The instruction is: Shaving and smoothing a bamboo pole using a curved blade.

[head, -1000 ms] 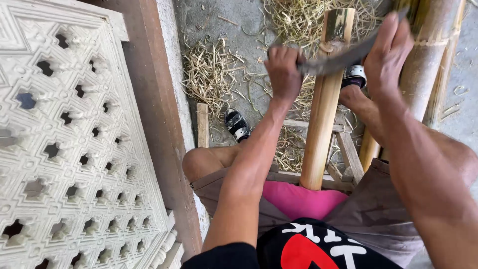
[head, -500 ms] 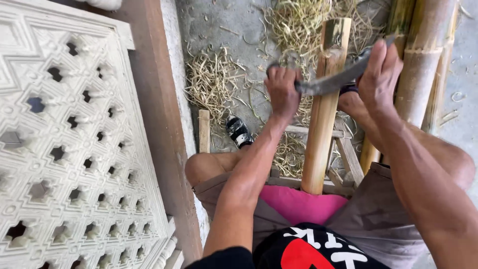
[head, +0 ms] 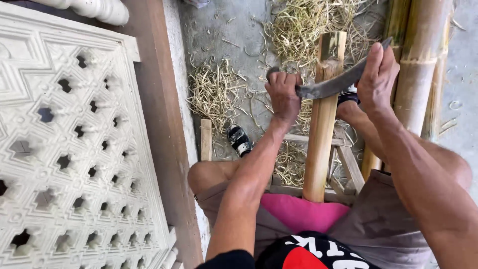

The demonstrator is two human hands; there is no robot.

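Head view looks down on a seated person working a bamboo pole (head: 322,134) that stands nearly upright between the knees, its lower end resting by a pink cloth (head: 303,211) on the lap. Across the pole, just below its cut top, lies a curved metal blade (head: 332,85), touching the pole's face. The left hand (head: 283,95) is closed in a fist around the blade's left end, left of the pole. The right hand (head: 377,79) is closed over the blade's other end, right of the pole, fingers wrapped over the back of the metal.

Behind the pole and to its right lean thicker bamboo culms (head: 420,74), greenish-brown, close beside the right hand. Pale bamboo shavings (head: 214,92) lie scattered on the concrete floor (head: 224,30) left of and beyond the pole. A foot in a black-and-white sandal (head: 239,140) rests on the floor left of the pole's lower half, near a small wooden frame (head: 343,159) that the pole crosses. Far left of the pole stands a white carved lattice panel (head: 64,144) edged by a brown wooden beam (head: 162,124).
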